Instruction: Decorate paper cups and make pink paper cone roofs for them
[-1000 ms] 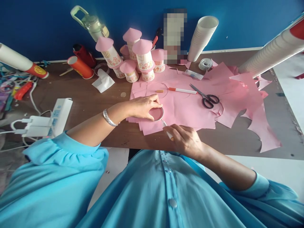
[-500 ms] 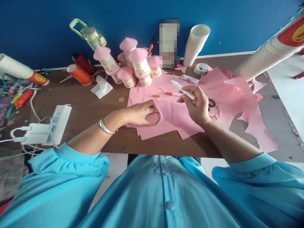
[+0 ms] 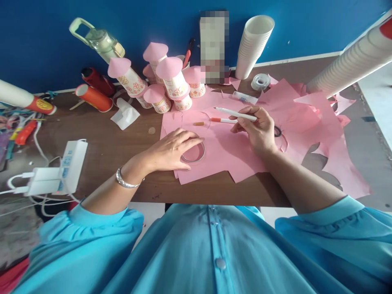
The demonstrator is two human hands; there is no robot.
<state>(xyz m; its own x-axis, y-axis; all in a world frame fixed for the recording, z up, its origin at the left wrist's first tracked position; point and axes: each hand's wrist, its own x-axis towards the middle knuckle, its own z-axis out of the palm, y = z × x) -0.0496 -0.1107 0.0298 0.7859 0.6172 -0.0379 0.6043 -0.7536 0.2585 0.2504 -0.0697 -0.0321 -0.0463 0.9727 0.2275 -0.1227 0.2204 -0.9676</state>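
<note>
My left hand [image 3: 171, 150] rests on the pink paper [image 3: 226, 159], its thumb and fingers spread around the left side of a thin dark-rimmed ring [image 3: 193, 160]. The ring lies flat; its exact kind is unclear. My right hand [image 3: 260, 126] holds a white marker [image 3: 234, 113] above the sheets, its uncapped dark tip pointing left. Just beneath it lies a white marker with a red end [image 3: 216, 120]. A small brown cap-like piece [image 3: 199, 123] sits to the left of that, inside a faintly drawn circle.
Paper-cup towers with pink cone roofs [image 3: 170, 77] stand at the back. Behind the paper are stacked white cups [image 3: 254, 47], a tape roll [image 3: 260, 81] and a glue stick [image 3: 245, 97]. Cut pink scraps [image 3: 330, 139] spread right. A power strip [image 3: 72, 165] lies left.
My left hand has loosened around the ring, its thumb and fingers now farther apart. The marker in my right hand has tipped flatter. The camera view has shifted slightly.
</note>
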